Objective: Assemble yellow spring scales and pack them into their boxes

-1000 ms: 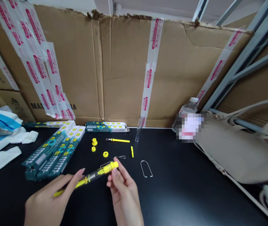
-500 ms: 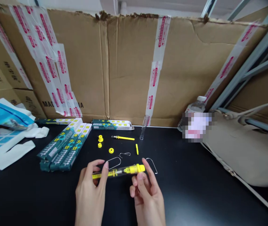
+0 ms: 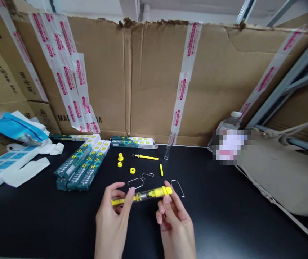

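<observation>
A clear tube with yellow parts inside (image 3: 144,196) is held nearly level above the black table. My left hand (image 3: 114,212) grips its left part between thumb and fingers. My right hand (image 3: 174,216) pinches the yellow cap (image 3: 167,191) at its right end. Just behind lie a bent wire loop (image 3: 135,182), a small wire hook (image 3: 147,175) and another bent wire (image 3: 177,188). Farther back are a yellow ring (image 3: 132,171), small yellow caps (image 3: 120,157), a yellow rod with a spring (image 3: 147,157), a short yellow piece (image 3: 161,169) and an empty clear tube (image 3: 169,145).
Green and white boxes (image 3: 82,165) lie at the left, with more (image 3: 133,142) by the cardboard wall (image 3: 154,79). Farther left are a blue packet (image 3: 14,127) and white packaging (image 3: 26,172). A bottle (image 3: 231,122) and a beige bag (image 3: 286,172) stand at the right.
The whole view has shifted, so the table items and both hands appear farther right. Both hands keep their hold on the tube, with little change in their grip.
</observation>
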Action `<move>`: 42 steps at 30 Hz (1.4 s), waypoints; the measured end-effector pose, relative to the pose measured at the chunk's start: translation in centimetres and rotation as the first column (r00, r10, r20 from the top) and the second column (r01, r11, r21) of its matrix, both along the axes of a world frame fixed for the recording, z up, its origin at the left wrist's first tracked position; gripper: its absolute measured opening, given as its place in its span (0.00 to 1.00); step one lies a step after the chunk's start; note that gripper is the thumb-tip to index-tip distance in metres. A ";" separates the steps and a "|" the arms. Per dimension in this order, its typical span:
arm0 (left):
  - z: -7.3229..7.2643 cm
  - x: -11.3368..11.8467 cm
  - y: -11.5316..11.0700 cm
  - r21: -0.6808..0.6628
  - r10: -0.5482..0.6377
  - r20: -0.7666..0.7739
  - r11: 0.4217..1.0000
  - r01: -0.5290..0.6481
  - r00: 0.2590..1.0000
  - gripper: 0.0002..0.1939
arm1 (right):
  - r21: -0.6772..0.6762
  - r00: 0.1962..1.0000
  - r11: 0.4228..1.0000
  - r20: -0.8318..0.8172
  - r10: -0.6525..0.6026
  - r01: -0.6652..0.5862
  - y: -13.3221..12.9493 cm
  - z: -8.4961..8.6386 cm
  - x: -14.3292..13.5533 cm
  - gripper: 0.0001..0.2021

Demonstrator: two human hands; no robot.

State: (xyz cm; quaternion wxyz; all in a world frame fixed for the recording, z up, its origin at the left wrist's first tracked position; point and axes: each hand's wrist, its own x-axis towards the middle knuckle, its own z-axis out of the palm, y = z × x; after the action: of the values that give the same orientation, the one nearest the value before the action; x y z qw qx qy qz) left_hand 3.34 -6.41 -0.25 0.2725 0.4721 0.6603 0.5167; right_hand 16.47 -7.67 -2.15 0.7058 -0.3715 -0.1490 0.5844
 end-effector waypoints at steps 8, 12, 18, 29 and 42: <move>0.0 -0.7 0.0 0.055 -0.157 -0.274 0.982 0.178 0.949 0.17 | -0.028 0.997 0.998 -0.038 -0.062 0.061 0.2 -0.7 0.5 0.14; -0.2 -0.8 0.3 0.079 -0.155 -0.294 0.980 0.185 0.943 0.16 | -0.015 0.999 0.999 -0.024 -0.043 0.043 0.2 -0.6 0.6 0.23; -0.7 -0.6 0.2 0.079 -0.192 -0.196 0.974 0.210 0.962 0.14 | 0.018 0.999 1.000 -0.038 0.008 -0.008 0.1 -0.6 0.6 0.19; -0.8 -0.6 0.3 0.023 -0.192 -0.223 0.979 0.202 0.956 0.15 | 0.011 0.995 0.999 -0.097 -0.038 0.039 0.1 -0.5 0.4 0.22; -1.2 -0.8 0.3 0.011 -0.172 -0.181 0.984 0.177 0.968 0.16 | 0.003 0.997 1.000 -0.069 -0.017 0.017 0.5 -1.6 0.8 0.16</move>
State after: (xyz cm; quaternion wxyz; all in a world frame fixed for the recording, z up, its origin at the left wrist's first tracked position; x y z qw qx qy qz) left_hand 2.55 -6.12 -1.48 0.2501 0.5765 0.6310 0.4549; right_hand 17.25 -7.18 -3.72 0.7161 -0.3512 -0.1223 0.5907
